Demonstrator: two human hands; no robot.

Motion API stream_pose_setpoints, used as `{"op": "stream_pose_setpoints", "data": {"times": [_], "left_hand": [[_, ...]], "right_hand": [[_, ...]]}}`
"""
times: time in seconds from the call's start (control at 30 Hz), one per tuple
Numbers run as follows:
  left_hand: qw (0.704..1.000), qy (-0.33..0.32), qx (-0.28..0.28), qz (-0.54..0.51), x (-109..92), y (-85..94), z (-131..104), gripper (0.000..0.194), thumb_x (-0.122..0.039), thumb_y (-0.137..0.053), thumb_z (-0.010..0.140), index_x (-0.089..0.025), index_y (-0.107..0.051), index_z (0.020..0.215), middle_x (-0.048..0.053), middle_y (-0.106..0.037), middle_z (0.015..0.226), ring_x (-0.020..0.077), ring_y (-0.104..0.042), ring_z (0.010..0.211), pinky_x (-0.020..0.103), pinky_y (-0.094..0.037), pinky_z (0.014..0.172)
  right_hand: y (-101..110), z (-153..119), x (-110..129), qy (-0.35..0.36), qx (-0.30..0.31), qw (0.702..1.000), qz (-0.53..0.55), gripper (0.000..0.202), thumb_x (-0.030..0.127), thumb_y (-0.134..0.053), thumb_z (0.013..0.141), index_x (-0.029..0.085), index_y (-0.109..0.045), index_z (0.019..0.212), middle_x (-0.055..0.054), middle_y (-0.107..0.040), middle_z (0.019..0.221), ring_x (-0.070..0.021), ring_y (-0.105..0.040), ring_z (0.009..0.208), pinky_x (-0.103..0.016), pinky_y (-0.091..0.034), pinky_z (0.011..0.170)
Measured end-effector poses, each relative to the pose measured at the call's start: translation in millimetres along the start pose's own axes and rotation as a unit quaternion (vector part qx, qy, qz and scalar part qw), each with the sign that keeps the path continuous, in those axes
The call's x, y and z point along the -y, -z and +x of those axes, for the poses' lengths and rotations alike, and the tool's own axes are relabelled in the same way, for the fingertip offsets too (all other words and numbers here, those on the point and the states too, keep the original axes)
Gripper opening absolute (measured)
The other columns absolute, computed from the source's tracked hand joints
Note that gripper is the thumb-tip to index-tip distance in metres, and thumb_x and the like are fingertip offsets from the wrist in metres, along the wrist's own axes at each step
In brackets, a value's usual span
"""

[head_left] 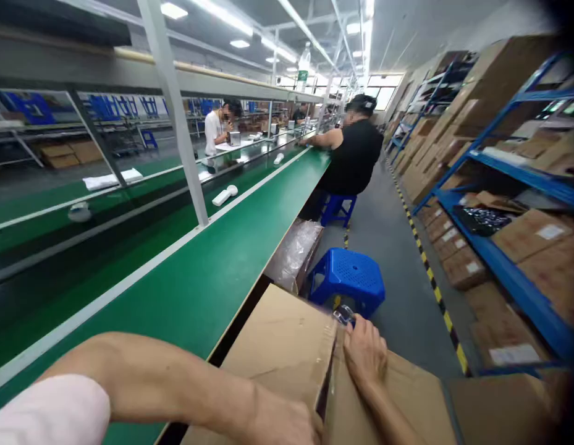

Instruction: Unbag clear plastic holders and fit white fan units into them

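Box (277, 334) at 6 o'clock, its gap (323, 395) running 1-to-7 o'clock; right hand (366, 349) curled by the 1 o'clock end near a shiny item (343, 314), left hand (287, 423) nearer the 7 o'clock end, neither grip discernible.

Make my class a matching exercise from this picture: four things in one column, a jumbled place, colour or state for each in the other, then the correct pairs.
Things:
1. Left hand
2. Right hand
3. Nearest stool
4. Bottle

Descriptions:
A. Blue, with nobody sitting on it
B. Upright, high above the green workbench
C. Partly cut off by the picture's bottom edge
D. On the cardboard, wholly inside the picture

Right pairs: 1-C, 2-D, 3-A, 4-B
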State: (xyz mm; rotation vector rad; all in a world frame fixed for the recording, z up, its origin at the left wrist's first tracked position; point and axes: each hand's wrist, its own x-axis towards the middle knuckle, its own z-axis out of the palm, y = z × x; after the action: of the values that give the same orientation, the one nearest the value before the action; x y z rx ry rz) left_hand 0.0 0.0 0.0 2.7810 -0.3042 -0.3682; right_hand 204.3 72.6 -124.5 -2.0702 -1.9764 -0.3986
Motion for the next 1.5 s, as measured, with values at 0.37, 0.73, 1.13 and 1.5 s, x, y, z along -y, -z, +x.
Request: {"op": "stream_pose_setpoints", "data": {"times": [0.37, 0.73, 1.13, 1.5], "left_hand": [[0.898, 0.397, -0.190, 0.023, -38, -88.7, -315, 0.017, -0.033, -0.054, 0.079, -0.024, -0.067, 0.074, 0.006, -0.069, 0.088, 0.0220, -0.058, 0.088, 0.040, -0.036, 0.093], [0.743, 0.602, -0.231, 0.179, -23, -156.0, -264, 0.058, -0.047, -0.050, 0.079, -0.017, -0.055, 0.129, 0.017, -0.041, 0.142, 0.0403, -0.016, 0.138, 0.060, 0.001, 0.109], [0.672, 0.667, -0.321, -0.005, 73, -179.9, -76, 0.055, -0.043, -0.034, 0.090, -0.022, -0.038, 0.140, 0.014, -0.031, 0.148, 0.0422, -0.018, 0.137, 0.068, -0.013, 0.102], [0.680, 0.668, -0.271, -0.134, -160, -214.4, -36, 0.055, -0.042, -0.054, 0.082, -0.023, -0.047, 0.134, 0.008, -0.044, 0.142, 0.0292, -0.037, 0.130, 0.048, -0.020, 0.110]], "right_hand": [[-12, 10, 136, 0.084, 0.134, 0.987, -0.021, 0.036, 0.004, -0.032, 0.081, 0.007, -0.050, 0.112, -0.020, -0.058, 0.104, -0.0272, -0.050, 0.094, -0.037, -0.036, 0.078], [98, -87, 188, 0.469, 0.459, 0.754, -0.015, 0.010, 0.020, -0.057, 0.070, 0.016, -0.065, 0.067, -0.009, -0.070, 0.071, -0.0201, -0.063, 0.068, -0.032, -0.045, 0.070], [178, -90, 136, 0.557, 0.348, 0.754, -0.022, 0.022, 0.032, -0.049, 0.086, 0.017, -0.065, 0.082, -0.007, -0.070, 0.078, -0.0199, -0.063, 0.075, -0.034, -0.041, 0.075], [177, -92, 163, 0.557, 0.452, 0.696, 0.028, 0.027, 0.016, -0.044, 0.083, 0.007, -0.067, 0.094, -0.023, -0.069, 0.096, -0.0315, -0.065, 0.093, -0.038, -0.047, 0.072]]}}
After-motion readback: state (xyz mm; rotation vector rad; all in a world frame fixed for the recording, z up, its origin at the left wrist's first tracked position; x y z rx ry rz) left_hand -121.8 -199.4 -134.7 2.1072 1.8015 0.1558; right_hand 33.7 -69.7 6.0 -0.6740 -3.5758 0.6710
